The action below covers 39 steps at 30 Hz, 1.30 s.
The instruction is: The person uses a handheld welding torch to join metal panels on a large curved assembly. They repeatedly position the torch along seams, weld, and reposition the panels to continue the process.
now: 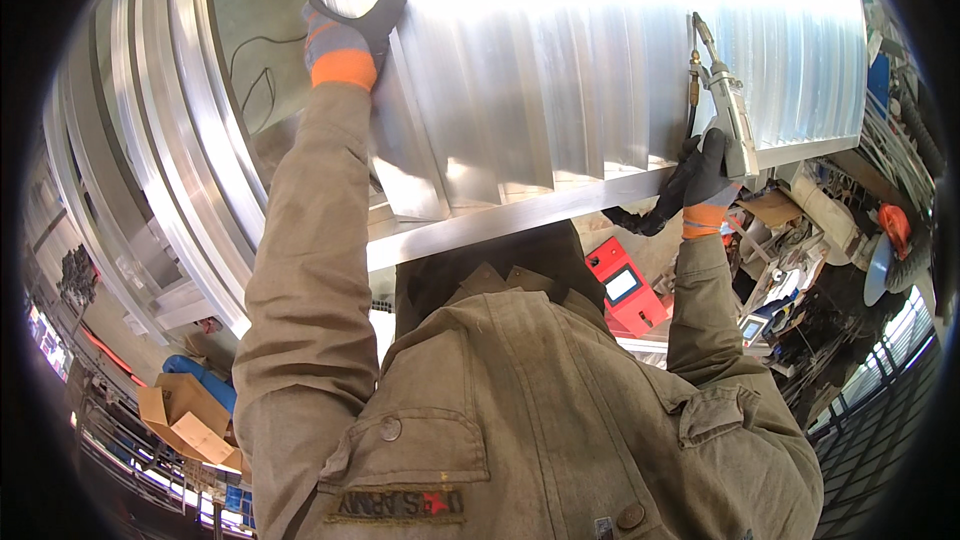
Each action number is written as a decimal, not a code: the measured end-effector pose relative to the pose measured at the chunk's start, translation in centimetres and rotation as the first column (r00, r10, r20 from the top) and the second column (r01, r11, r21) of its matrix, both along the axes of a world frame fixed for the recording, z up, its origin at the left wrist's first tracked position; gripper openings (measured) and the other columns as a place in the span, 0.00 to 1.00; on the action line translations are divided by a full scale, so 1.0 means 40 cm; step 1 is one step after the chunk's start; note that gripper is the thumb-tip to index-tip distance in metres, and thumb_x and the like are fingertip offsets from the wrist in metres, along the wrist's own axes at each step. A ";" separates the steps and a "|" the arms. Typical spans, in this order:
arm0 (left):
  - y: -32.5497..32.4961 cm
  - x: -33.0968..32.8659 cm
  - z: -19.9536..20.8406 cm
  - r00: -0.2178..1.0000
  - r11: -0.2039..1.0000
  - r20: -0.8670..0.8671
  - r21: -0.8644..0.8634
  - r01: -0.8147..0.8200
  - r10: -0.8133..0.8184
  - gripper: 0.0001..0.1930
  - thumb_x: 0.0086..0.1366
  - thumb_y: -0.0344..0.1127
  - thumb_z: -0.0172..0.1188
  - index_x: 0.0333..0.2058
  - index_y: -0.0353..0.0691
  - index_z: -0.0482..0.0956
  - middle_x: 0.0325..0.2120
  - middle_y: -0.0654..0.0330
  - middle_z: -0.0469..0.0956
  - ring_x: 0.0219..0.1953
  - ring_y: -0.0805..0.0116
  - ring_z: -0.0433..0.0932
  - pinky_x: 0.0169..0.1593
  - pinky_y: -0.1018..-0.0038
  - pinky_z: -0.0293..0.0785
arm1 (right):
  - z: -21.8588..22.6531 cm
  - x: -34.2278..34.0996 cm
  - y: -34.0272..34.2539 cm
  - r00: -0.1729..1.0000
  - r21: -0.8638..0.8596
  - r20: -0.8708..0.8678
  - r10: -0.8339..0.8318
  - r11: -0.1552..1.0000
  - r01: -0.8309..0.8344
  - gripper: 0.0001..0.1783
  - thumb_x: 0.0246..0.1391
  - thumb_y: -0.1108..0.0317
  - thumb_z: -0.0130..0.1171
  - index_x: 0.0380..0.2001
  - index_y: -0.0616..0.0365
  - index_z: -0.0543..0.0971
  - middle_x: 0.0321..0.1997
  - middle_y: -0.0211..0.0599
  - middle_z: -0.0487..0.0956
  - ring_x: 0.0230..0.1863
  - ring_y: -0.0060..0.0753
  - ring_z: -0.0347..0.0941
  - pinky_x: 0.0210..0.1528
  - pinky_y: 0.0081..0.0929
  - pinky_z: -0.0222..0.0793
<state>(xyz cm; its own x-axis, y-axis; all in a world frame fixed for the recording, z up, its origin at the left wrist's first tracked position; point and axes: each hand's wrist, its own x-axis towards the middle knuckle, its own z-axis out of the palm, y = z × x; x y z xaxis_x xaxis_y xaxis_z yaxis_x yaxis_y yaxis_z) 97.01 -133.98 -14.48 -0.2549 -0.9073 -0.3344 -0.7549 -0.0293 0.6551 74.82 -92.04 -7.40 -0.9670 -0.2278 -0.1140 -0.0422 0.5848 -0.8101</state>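
Spreading from the near edge rail (520,211) to the far glare, the ribbed metal frame (590,110) lies in front of the person. The left hand (355,35) rests over its left edge, thumb spread wide from the fingers; whether they hook underneath, I cannot tell. The right hand (708,172) closes around the silver hand tool (735,115), above the near edge toward the right corner; contact with the slats is unclear. Handling it well probably means a steady left palm, a relaxed wrist and slack in the black hose (691,115).

Beyond the left edge, long metal rails (165,90) leave a gap of floor where a thin cable (268,90) loops. Past the right corner, piled clutter (800,240) likely limits elbow swing. Below the near edge, the torso and a red case (622,285) leave little room.
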 end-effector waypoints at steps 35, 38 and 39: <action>0.006 -0.003 -0.009 0.999 0.994 -0.014 0.100 -0.038 0.040 0.50 0.54 0.49 0.80 0.68 0.27 0.66 0.60 0.35 0.79 0.63 0.41 0.78 0.66 0.57 0.74 | -0.007 0.005 -0.013 0.996 -0.052 0.037 -0.079 0.995 0.081 0.17 0.71 0.55 0.65 0.33 0.57 0.82 0.24 0.30 0.80 0.22 0.21 0.73 0.23 0.24 0.63; 0.006 -0.002 -0.005 0.999 0.994 -0.012 0.098 -0.047 0.049 0.49 0.54 0.48 0.80 0.68 0.28 0.67 0.60 0.35 0.79 0.63 0.41 0.78 0.66 0.58 0.74 | -0.009 0.007 -0.016 0.998 -0.102 0.018 -0.066 0.992 0.068 0.16 0.70 0.56 0.66 0.34 0.58 0.82 0.26 0.30 0.81 0.22 0.20 0.73 0.23 0.24 0.64; 0.007 -0.002 -0.004 0.999 0.994 -0.011 0.097 -0.050 0.051 0.49 0.54 0.48 0.80 0.68 0.29 0.67 0.60 0.36 0.79 0.63 0.42 0.78 0.66 0.58 0.74 | -0.010 0.007 -0.015 0.997 -0.101 0.019 -0.077 0.992 0.078 0.16 0.70 0.56 0.66 0.34 0.58 0.82 0.26 0.30 0.81 0.22 0.20 0.73 0.23 0.24 0.64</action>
